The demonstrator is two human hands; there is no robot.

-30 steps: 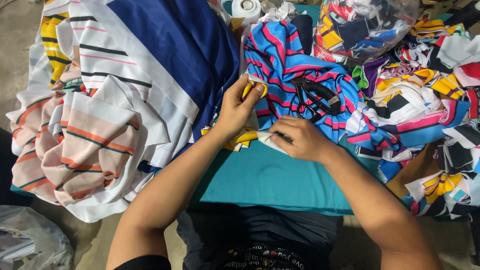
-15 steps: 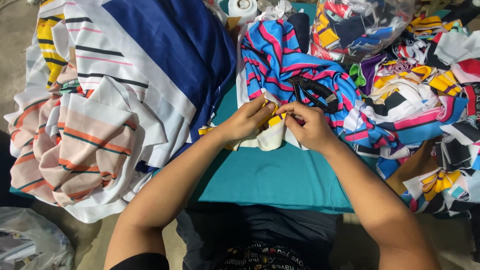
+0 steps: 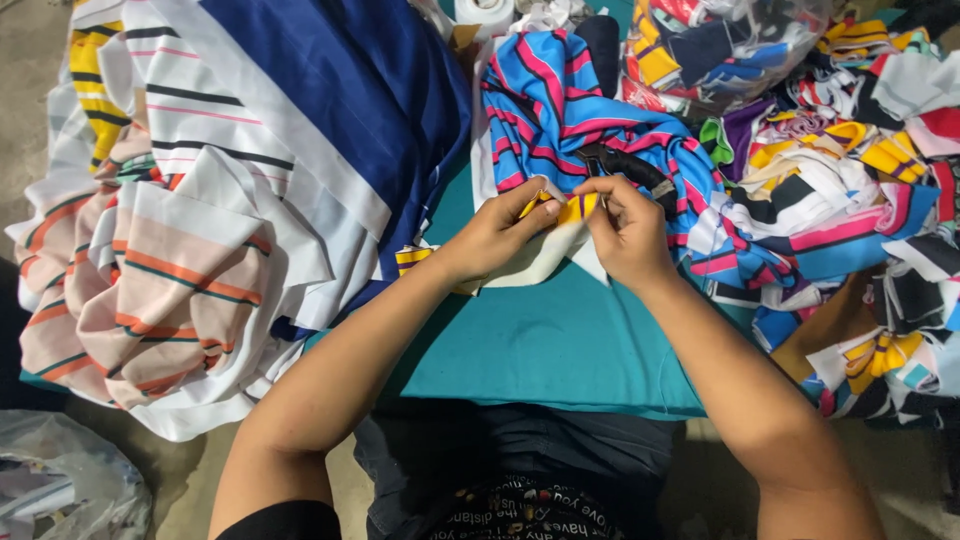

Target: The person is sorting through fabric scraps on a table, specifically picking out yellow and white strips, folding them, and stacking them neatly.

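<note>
My left hand (image 3: 495, 235) and my right hand (image 3: 628, 232) meet over a small white and yellow fabric piece (image 3: 562, 225), each pinching its upper edge. The piece lies partly on a teal cloth (image 3: 545, 345) that covers the work surface. Just behind my hands lies a blue cloth with pink and black stripes (image 3: 575, 110), with black-handled scissors (image 3: 630, 168) resting on it beside my right hand.
A large navy and white striped cloth (image 3: 330, 110) and a peach striped cloth (image 3: 150, 290) are heaped at left. Several colourful fabric scraps (image 3: 850, 200) pile up at right. A clear plastic bag (image 3: 60, 480) lies on the floor at lower left. A white roll (image 3: 484, 10) stands behind.
My two hands have come together on the small white and yellow piece; a second ago they were apart, the left higher on the striped cloth. The piece now sits folded between my fingers.
</note>
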